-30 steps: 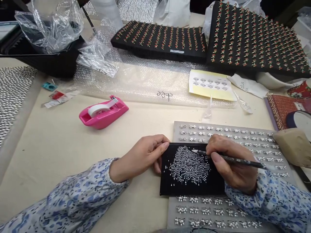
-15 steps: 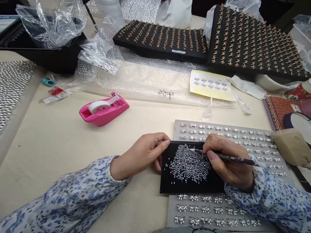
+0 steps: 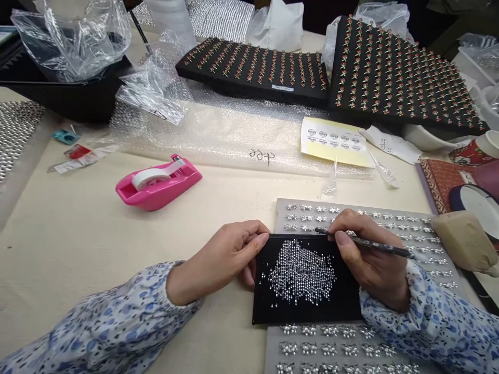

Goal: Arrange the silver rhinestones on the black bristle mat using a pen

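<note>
My left hand (image 3: 230, 254) pinches the upper left corner of a black tray (image 3: 268, 311) between thumb and fingers. Many small shiny rhinestones (image 3: 302, 272) lie in a patch on that tray. My right hand (image 3: 368, 254) grips a dark, speckled pen-like stick (image 3: 384, 246), with its tip just above the tray's far edge, by a row of silver pieces. Under the tray is a grey foam board (image 3: 283, 215) set with rows of silver flower-shaped pieces (image 3: 329, 348). The tray and my right forearm hide part of the board.
A pink tape dispenser (image 3: 159, 187) sits to the left. Behind are two black foam boards (image 3: 234, 65) with rows of red-and-gold pieces, a barcode label sheet (image 3: 333, 140) and bubble wrap (image 3: 210, 140). At right lie a tan block (image 3: 463, 241) and a reddish book (image 3: 444, 179).
The stick's tip has moved from over the rhinestones to beyond the tray's far edge. My left hand still holds the tray's corner. The whole view has shifted slightly.
</note>
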`<state>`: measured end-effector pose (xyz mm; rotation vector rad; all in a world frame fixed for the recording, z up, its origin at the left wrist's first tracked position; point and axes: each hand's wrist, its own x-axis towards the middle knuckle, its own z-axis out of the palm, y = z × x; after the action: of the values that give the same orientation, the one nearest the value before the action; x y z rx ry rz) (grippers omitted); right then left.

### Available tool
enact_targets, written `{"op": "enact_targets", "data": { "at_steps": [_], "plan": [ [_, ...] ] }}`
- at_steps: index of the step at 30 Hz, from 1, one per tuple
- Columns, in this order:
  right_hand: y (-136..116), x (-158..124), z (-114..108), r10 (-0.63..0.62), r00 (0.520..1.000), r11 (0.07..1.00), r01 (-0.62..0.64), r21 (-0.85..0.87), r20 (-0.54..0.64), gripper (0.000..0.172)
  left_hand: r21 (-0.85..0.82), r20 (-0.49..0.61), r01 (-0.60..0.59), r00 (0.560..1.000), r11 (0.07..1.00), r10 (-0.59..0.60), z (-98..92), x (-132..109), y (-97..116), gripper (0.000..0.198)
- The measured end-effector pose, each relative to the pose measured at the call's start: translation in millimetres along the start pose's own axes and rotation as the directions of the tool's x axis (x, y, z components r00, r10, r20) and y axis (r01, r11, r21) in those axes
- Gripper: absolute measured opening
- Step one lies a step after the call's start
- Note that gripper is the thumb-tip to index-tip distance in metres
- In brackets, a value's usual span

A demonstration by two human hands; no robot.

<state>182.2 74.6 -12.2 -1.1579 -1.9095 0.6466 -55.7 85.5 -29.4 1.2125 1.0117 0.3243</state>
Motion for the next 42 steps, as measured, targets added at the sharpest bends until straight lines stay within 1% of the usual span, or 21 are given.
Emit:
{"op": "enact_targets", "data": {
  "at_steps": [14, 20, 26, 34, 38, 42],
  "plan": [
    [2.0, 1.4, 0.5, 0.021, 0.998, 1.000, -0.020, -0.011, 0.063, 0.014, 0.044, -0.006, -0.004, 1.000, 0.999, 0.005, -0.7, -0.9, -2.0, 0.023],
    [1.2, 1.1, 0.5, 0.019, 0.998, 1.000, -0.018, -0.017, 0.060, 0.013, 0.057, -0.014, -0.012, 1.000, 0.998, 0.013, -0.9, -1.7, -1.2, 0.024],
    [2.4, 0.8, 0.9, 0.021, 1.000, 1.000, -0.020, -0.014, 0.019, 0.013, 0.057, -0.014, -0.012, 1.000, 0.998, 0.012, -0.8, -1.5, -2.3, 0.024],
    [1.8, 1.8, 0.9, 0.019, 0.999, 0.999, -0.017, -0.040, 0.044, 0.013, 0.054, -0.015, -0.010, 1.000, 0.998, 0.011, -0.6, -1.3, -1.1, 0.023],
    [2.1, 1.3, 0.8, 0.021, 0.999, 1.000, -0.020, -0.023, 0.030, 0.013, 0.052, -0.020, -0.009, 1.000, 0.999, 0.010, -0.4, -0.2, -2.1, 0.023],
    [2.1, 1.6, 1.1, 0.016, 0.999, 1.000, -0.017, 0.011, 0.044, 0.013, 0.053, -0.018, -0.009, 1.000, 0.999, 0.010, -0.3, -0.3, -1.7, 0.023]
  ]
}}
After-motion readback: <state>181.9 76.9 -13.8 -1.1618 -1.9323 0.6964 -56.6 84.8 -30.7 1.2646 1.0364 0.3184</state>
